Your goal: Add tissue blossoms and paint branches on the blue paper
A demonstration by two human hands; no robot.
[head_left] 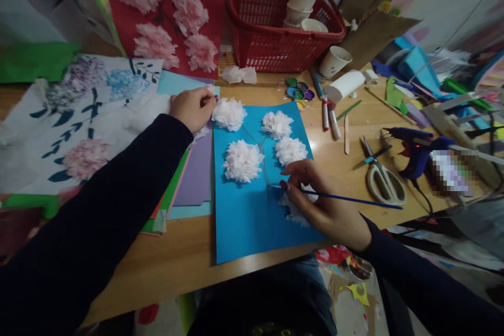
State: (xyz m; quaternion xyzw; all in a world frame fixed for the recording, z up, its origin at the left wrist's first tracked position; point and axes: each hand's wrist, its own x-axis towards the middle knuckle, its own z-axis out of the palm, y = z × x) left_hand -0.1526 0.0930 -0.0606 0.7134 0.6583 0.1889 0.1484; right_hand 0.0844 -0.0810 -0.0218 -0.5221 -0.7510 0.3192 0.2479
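White tissue flowers [243, 161] on blue card [252, 215]; red basket [275, 37].

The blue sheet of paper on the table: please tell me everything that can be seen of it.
The blue sheet looks like thin card, lying flat on the wooden table, its near edge by the table edge. White tissue flowers sit on it, with faint thin lines between them. The left hand rests at its far left corner; the right hand holds a thin brush with its tip on it.
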